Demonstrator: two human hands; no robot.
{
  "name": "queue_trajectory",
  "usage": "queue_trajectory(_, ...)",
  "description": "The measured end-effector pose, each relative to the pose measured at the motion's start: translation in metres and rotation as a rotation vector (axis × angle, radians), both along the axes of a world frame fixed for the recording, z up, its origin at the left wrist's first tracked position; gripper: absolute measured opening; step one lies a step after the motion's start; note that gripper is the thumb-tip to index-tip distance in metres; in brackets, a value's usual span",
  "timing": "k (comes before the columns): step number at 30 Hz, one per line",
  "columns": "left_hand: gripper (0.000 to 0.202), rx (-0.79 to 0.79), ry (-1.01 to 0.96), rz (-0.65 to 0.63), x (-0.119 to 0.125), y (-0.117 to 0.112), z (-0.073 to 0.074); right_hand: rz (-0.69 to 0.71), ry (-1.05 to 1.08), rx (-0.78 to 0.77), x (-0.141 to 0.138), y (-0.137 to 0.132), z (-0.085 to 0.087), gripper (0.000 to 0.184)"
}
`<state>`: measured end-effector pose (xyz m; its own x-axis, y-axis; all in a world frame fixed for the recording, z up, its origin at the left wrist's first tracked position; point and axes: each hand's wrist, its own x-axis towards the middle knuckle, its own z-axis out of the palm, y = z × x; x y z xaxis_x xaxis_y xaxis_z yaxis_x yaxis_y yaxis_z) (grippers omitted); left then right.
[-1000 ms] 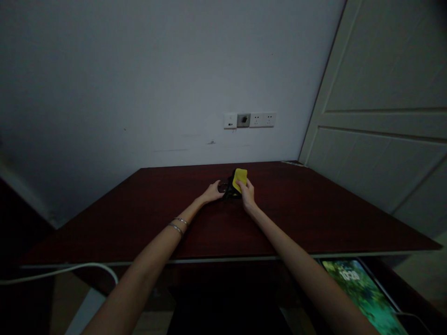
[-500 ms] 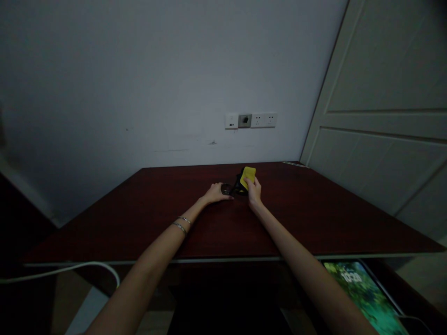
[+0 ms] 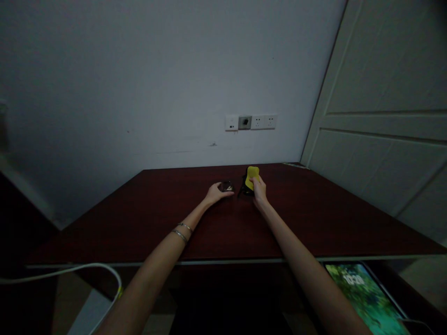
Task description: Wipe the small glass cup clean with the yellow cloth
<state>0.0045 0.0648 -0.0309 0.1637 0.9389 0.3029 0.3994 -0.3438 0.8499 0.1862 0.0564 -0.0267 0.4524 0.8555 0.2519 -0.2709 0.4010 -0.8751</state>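
My left hand [image 3: 214, 193] curls its fingers and thumb around a small round dark object [image 3: 227, 187] with a glassy look, close to the tabletop. I cannot make out its exact kind. In my right hand [image 3: 259, 189] is a flat yellow piece [image 3: 252, 175], pinched with the thumb on its near face. Black material [image 3: 245, 185] shows behind and below the yellow piece, with a thin part pointing down to the left; its kind is unclear in the dim light. A small gap separates the things in my two hands. Two bracelets [image 3: 182, 231] circle my left wrist.
Both hands are above a dark red wooden table [image 3: 139, 223] set against a wall with sockets [image 3: 263, 122]. A lit tablet [image 3: 363, 293] lies below the front edge at right. At lower left hangs a white cable [image 3: 94, 265]. A panelled door [image 3: 377, 116] stands at right.
My right hand has moved a little to the right with the yellow and black thing, away from the round object. My left hand has stayed nearly in place.
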Motion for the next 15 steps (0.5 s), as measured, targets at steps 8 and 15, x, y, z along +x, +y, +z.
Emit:
queue_trajectory(8, 0.055, -0.144, -0.450, -0.220, -0.001, -0.024, 0.006, 0.175, -0.142, 0.051, -0.008, -0.005, 0.013, 0.044)
queue_trajectory(15, 0.059, -0.103, -0.531, -0.275, -0.004, -0.031, 0.011, 0.431, -0.230, 0.134, -0.024, -0.012, 0.032, 0.052)
